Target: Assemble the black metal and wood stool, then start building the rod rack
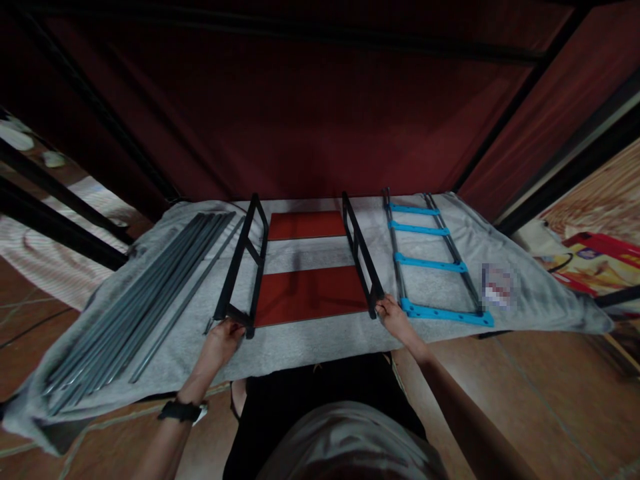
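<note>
Two black ladder-like frames stand on the grey cloth, one on each side of two reddish-brown boards. My left hand (223,343) is closed at the near end of the left black frame (235,267), fingertips at its lower bar. At the near corner of the right black frame (363,250), my right hand (395,319) pinches the end with its fingers. The far board (306,225) and the wider near board (310,297) lie flat between the frames, with a strip of cloth showing between them. My fingers partly hide both frame ends.
Several grey metal tubes (145,300) lie at the left on the grey cloth (295,350). To the right rests a rack of dark rods with blue crosspieces (433,263), beside a blurred small packet (497,287). A dark red panel (300,120) rises behind. A red-yellow box (600,263) sits far right.
</note>
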Available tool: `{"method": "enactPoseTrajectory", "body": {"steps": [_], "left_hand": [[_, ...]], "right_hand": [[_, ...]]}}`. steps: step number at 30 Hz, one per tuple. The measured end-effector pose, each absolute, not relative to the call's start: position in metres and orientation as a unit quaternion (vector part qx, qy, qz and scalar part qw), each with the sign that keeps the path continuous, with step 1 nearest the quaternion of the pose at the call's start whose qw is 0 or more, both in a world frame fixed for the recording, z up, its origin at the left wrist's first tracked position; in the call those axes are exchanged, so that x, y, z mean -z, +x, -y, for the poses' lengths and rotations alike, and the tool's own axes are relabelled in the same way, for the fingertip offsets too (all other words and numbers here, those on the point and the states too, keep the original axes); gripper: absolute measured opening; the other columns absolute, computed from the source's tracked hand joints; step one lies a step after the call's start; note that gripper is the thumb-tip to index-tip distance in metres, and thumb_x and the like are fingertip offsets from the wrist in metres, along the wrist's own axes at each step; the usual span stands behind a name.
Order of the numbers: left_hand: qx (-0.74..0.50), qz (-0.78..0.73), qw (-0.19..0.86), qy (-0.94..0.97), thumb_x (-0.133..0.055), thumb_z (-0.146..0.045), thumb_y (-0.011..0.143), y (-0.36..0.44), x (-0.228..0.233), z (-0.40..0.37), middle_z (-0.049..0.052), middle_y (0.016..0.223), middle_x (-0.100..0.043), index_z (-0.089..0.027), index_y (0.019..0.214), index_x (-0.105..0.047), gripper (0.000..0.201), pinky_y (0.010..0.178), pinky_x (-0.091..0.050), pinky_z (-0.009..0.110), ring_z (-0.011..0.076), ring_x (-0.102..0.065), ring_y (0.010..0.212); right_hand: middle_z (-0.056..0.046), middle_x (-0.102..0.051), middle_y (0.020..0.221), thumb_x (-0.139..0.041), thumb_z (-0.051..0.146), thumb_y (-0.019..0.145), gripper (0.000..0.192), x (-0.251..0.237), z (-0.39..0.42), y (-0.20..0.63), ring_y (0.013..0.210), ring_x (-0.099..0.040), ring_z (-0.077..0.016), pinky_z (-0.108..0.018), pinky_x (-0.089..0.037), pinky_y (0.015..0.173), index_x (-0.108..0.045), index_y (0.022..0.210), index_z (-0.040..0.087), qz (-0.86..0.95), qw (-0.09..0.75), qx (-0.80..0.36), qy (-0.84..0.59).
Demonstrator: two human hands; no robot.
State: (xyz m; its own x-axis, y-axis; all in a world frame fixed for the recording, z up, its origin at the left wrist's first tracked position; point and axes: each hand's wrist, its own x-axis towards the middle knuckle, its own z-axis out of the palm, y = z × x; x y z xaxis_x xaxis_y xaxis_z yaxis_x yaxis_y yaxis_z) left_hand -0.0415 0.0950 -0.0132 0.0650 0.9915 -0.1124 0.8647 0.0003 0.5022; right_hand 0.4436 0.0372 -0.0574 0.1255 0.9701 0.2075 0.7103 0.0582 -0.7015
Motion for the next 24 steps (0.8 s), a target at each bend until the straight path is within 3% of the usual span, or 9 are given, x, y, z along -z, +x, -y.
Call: {"method": "enactPoseTrajectory", "body": {"steps": [6,13,19,24], "left_hand": [[-0.108,-0.675,0.215,0.697,-0.056,-0.025,0.077,-0.036,0.004,-0.095,0.004,0.079,-0.079,-0.023,0.077,-0.071,0.015,0.070,-0.055,0.028,0.0231,-0.075,0.083],[-0.113,-0.684,0.202,0.692,-0.057,-0.021,0.081,-0.039,0.015,-0.094,0.008,0.090,-0.079,-0.019,0.086,-0.070,0.013,0.079,-0.056,0.031,0.0237,-0.074,0.090],[-0.116,-0.694,0.198,0.682,-0.053,-0.019,0.089,-0.034,0.013,-0.083,0.013,0.102,-0.077,-0.015,0.097,-0.066,0.016,0.084,-0.054,0.031,0.0233,-0.073,0.095],[-0.059,-0.700,0.152,0.695,-0.046,-0.016,0.093,-0.022,0.001,-0.072,0.018,0.110,-0.073,-0.013,0.099,-0.068,0.022,0.088,-0.052,0.033,0.0249,-0.071,0.100]], "right_hand": [[-0.004,-0.064,0.084,-0.053,0.018,0.084,0.015,0.060,-0.038,0.442,0.084,-0.063,-0.0196,-0.034,-0.053,0.084,-0.063,0.075,0.023,0.606,0.379,-0.186,-0.674],[-0.004,-0.061,0.082,-0.052,0.019,0.084,0.016,0.056,-0.038,0.444,0.083,-0.062,-0.0204,-0.035,-0.054,0.082,-0.062,0.073,0.022,0.630,0.367,-0.199,-0.655],[-0.008,-0.064,0.101,-0.045,0.024,0.094,0.021,0.056,-0.025,0.441,0.097,-0.064,-0.0232,-0.040,-0.053,0.095,-0.066,0.090,0.023,0.670,0.346,-0.142,-0.642],[-0.009,-0.063,0.100,-0.047,0.029,0.095,0.019,0.064,-0.019,0.444,0.096,-0.064,-0.0257,-0.044,-0.054,0.094,-0.064,0.100,0.022,0.669,0.332,-0.099,-0.658]]}}
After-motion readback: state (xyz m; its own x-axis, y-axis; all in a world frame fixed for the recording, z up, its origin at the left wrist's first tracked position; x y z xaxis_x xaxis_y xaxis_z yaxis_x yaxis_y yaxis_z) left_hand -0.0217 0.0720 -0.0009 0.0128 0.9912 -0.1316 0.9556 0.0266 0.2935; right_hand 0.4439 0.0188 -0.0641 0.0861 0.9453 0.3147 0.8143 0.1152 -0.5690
